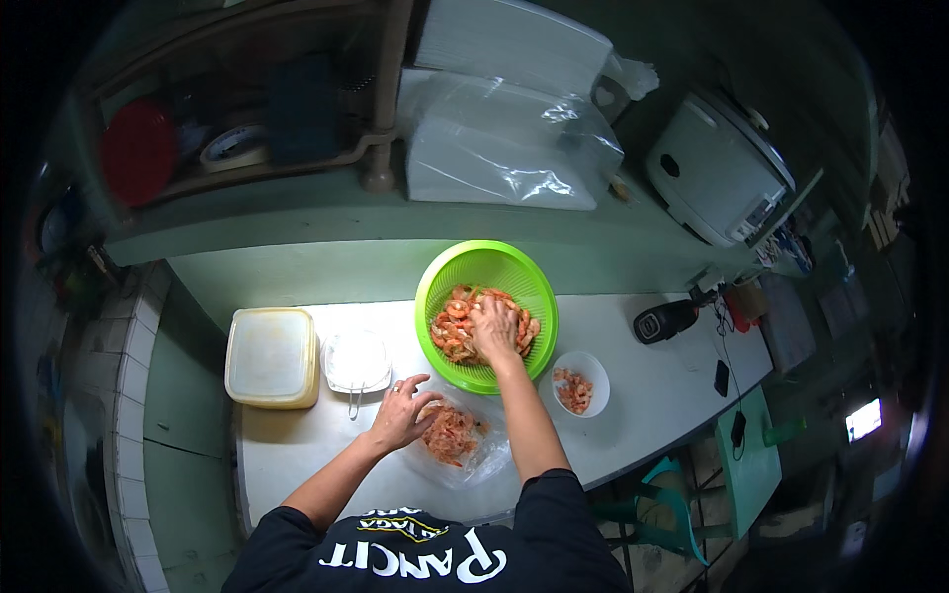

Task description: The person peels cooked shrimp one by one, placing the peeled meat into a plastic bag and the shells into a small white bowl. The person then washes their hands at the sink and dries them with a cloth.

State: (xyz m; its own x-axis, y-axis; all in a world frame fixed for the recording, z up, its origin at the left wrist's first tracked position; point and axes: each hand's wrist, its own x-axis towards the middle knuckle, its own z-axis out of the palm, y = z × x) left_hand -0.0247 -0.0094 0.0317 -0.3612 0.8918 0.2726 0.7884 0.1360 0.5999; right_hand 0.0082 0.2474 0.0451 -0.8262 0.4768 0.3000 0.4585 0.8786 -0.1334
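Note:
My right hand [494, 326] reaches down into a bright green plastic colander [511, 268], its fingertips among orange cooked shrimp [452, 326]. Whether those fingers grip a shrimp is hidden. Fingers apart and holding nothing visible, my left hand [402, 412] hovers by the left edge of a heap of shrimp shells [451, 437]; a ring is on one finger. The shells lie on a clear plastic bag [495, 448] in front of me. Right of the colander, a white bowl [603, 379] contains small peeled shrimp pieces [574, 391].
A lidded yellowish tub [270, 356] and a white container [356, 359] with a wire handle stand left on the white table [326, 459]. At right are a black device [666, 320] and a phone [721, 378]. A ledge [311, 222] behind carries plastic-wrapped white packs [504, 148].

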